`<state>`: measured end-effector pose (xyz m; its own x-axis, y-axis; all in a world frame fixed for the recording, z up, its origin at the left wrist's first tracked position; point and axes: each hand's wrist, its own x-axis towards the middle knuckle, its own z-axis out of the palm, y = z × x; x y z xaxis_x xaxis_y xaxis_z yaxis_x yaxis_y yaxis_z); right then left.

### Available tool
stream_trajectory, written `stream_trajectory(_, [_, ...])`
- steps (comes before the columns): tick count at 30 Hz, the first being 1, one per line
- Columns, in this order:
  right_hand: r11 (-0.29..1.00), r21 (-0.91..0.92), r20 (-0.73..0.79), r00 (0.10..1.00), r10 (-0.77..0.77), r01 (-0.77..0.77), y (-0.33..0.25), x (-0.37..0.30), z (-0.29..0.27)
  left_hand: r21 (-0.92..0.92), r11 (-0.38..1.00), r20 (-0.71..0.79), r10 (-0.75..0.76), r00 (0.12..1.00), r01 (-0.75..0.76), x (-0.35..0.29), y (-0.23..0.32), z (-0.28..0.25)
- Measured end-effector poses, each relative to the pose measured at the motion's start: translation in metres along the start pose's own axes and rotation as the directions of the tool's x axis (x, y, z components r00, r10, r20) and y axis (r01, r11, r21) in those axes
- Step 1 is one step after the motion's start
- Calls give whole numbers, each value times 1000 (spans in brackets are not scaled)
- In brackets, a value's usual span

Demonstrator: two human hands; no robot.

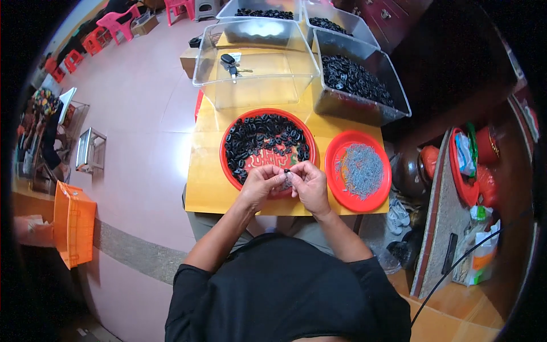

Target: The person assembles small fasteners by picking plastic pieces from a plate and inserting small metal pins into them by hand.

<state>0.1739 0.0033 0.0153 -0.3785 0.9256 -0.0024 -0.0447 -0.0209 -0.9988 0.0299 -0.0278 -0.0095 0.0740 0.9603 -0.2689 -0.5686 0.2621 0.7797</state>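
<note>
The left hand [263, 183] and right hand [311, 188] are pinching a black part [286, 170] over the larger tray [223, 149]. It is probably feeling light and stiff, its edges offering the surest hold.

Glare whitens the floor [142, 125] beside the table [205, 171] (edges bend into black), while the right side lies dim.

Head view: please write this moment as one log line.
left hand, right hand: holding black piece | beneath: red basin, black parts inside | right: red plate, small grey pieces
</note>
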Motion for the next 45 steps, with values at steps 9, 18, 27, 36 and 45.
stream_trajectory(9, [996, 93, -83, 997, -1, 9, 5, 5, 4, -43, 999, 26, 13, 1000, -12, 5, -7, 1])
stream_trajectory(18, [979, 169, 7, 993, 116, -116, 0, 3, 3, -199, 974, 2, 113, 994, -110, 1, -1, -3])
stream_trajectory(27, [985, 159, -12, 997, 76, -73, 1, 2, 12, -321, 941, 45, 125, 991, -105, -2, -9, -2])
stream_trajectory(36, [985, 159, -43, 996, 80, -72, 2, 0, 12, -369, 924, 56, 132, 990, -102, -3, -12, 0])
stream_trajectory(45, [1000, -12, -82, 996, 24, -25, 0, -4, 17, -198, 949, -56, 240, 969, -247, -6, -14, 8])
